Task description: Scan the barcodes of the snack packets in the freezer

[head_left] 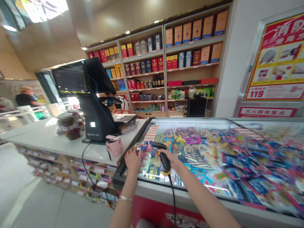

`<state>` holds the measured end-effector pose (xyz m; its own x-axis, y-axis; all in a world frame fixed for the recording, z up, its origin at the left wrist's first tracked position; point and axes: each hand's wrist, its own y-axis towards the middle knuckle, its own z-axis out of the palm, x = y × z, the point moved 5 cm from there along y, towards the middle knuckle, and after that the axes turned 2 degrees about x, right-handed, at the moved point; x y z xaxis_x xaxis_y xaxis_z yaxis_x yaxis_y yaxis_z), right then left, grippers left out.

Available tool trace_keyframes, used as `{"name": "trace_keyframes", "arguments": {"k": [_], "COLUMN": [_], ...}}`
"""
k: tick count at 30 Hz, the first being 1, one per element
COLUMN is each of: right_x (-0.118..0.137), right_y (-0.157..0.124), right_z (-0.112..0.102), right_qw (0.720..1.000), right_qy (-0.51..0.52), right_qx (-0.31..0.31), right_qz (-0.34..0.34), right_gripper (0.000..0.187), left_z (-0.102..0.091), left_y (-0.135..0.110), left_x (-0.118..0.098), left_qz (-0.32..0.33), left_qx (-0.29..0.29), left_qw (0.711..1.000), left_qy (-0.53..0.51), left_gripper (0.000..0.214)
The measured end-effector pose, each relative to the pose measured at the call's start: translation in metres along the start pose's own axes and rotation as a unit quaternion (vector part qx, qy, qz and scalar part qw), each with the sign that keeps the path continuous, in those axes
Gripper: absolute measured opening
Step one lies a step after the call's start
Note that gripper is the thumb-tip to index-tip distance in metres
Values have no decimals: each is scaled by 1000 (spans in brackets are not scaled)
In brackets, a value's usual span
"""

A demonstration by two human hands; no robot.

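Note:
My right hand (171,160) is closed round the grip of a black barcode scanner (162,155) with a yellow base and a cable hanging down. The scanner's head points left toward my left hand (132,158). My left hand rests on the glass lid of a chest freezer (190,193) and pinches a small blue and red packet (143,147) at its fingertips. A thin bracelet sits on my left wrist. Through the lid I see several colourful wrapped ice creams.
Left of the freezer runs a white counter (47,139) with a black checkout terminal (92,101), a pink cup (114,145) and jars. Shelves of boxed goods and bottles (166,63) line the back wall. A person stands far left.

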<state>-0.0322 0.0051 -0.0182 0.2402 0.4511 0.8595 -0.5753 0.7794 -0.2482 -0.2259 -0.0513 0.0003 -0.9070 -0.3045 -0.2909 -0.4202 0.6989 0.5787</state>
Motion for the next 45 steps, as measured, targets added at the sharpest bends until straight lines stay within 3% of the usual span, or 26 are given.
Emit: {"name": "trace_keyframes", "arguments": {"k": [4,18,22,24,27,32,35,37,40,45], "right_x": [-4,0,14,32,75,135,147,147,138,117], "right_y": [0,-7,-35,-62,-112,-191,-225,-243,-260,-264], "right_z": [-4,2,-17,-36,-68,-133,-167,-189,-217,-252], "right_qw": [999,1000,998,997,992,971,961,952,946,940], "right_qy": [33,-3,11,22,20,0,3,15,26,34], "right_qx": [-1,-11,-39,-41,-39,-143,-178,-206,-235,-266], "right_qz": [-3,-20,-42,-55,-116,-192,-213,-226,-222,-212], "right_gripper": [16,18,15,13,12,12,13,11,11,13], "left_z": [3,4,-6,-15,-32,-52,-44,-31,-3,45], "left_y": [1,-1,-3,-2,2,-2,-19,-34,-52,-66], "left_x": [0,-2,-5,-17,-66,-195,-265,-301,-334,-350], "left_qz": [13,23,24,25,106,196,230,254,262,198], "left_qx": [-1,-2,3,-29,-72,-31,35,73,132,261], "left_qw": [1000,1000,999,999,992,971,948,933,921,908], "left_qy": [-8,17,24,28,2,-134,-217,-244,-257,-261], "left_gripper": [47,45,47,48,46,39,39,39,41,48]}}
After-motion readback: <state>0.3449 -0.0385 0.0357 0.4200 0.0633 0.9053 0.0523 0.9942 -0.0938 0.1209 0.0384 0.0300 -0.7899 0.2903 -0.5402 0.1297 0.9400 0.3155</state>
